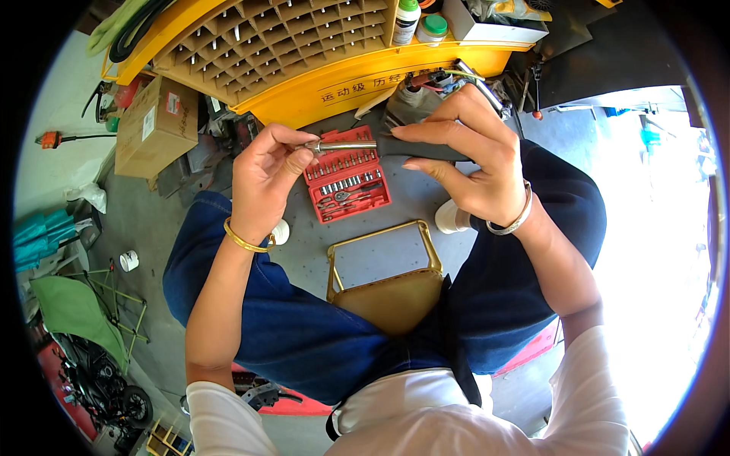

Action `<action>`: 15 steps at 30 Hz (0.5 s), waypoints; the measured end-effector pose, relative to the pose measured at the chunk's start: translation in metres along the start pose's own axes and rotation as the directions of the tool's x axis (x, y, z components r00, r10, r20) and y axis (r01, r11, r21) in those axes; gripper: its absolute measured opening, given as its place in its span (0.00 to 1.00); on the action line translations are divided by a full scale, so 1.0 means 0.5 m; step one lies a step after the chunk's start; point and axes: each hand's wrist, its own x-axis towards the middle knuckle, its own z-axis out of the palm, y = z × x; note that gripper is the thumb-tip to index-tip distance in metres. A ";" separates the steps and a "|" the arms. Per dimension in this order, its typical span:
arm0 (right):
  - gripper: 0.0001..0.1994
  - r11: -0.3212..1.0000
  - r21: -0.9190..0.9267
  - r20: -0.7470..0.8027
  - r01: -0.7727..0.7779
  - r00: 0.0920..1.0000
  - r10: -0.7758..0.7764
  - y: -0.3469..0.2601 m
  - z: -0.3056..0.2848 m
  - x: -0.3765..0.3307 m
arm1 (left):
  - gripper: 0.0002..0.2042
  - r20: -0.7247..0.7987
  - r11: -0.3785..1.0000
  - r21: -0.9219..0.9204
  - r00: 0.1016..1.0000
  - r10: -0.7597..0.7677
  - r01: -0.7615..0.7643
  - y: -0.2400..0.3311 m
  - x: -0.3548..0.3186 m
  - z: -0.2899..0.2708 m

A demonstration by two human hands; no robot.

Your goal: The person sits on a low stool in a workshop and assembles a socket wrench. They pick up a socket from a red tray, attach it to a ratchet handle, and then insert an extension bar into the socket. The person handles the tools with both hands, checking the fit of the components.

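Observation:
Between my hands, above an open red socket set case [353, 205], is a bright metal shaft [350, 145] lying level. My left hand [266, 178] pinches its left end between thumb and fingers. From the shaft's right end runs a dark handle-like piece [426, 150]; whether the two are joined I cannot tell. The thumb and fingers of my right hand [479, 156] are around this dark piece from above and below. In the case's lower half are rows of silver sockets and a ratchet [344, 196]; small bits stand in its upper half, partly hidden by the shaft.
A gold-framed stool [384, 304] stands between my knees. Beyond the case is a yellow unit [304, 106] holding a cardboard divider grid [266, 53] and bottles [407, 21]. A cardboard box [158, 128] is at the left, a green folding chair [80, 315] lower left.

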 end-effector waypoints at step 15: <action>0.17 0.995 0.036 -0.044 -0.096 0.994 0.097 -0.018 -0.008 0.004 | 0.09 -0.052 0.814 0.392 0.874 0.484 -0.427 0.051 -0.003 -0.004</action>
